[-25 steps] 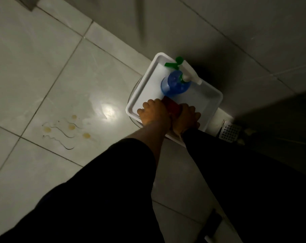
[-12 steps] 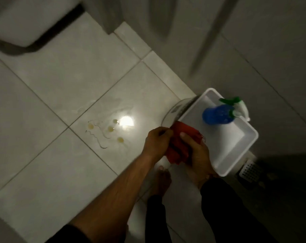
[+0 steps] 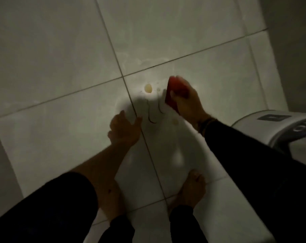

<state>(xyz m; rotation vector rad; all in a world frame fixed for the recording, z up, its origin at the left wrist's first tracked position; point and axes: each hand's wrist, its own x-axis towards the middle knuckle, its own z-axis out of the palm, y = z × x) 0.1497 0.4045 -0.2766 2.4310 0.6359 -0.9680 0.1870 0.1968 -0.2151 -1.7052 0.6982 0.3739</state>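
While my right hand (image 3: 189, 102) grips the red cloth (image 3: 176, 91) right of centre, just beside the yellow drops (image 3: 148, 87) and dark squiggles (image 3: 153, 114), my left hand (image 3: 124, 131) spreads open, apart from it, lower left of them. One broad wipe could smear the mess into the grout line (image 3: 113, 50), and my bare feet (image 3: 190, 190) could slip on wet tile.

Dim room: large pale floor tiles (image 3: 61, 50), dark grout lines (image 3: 112, 46), a bright light patch (image 3: 168, 142) just nearer than the fingers (image 3: 182, 81).
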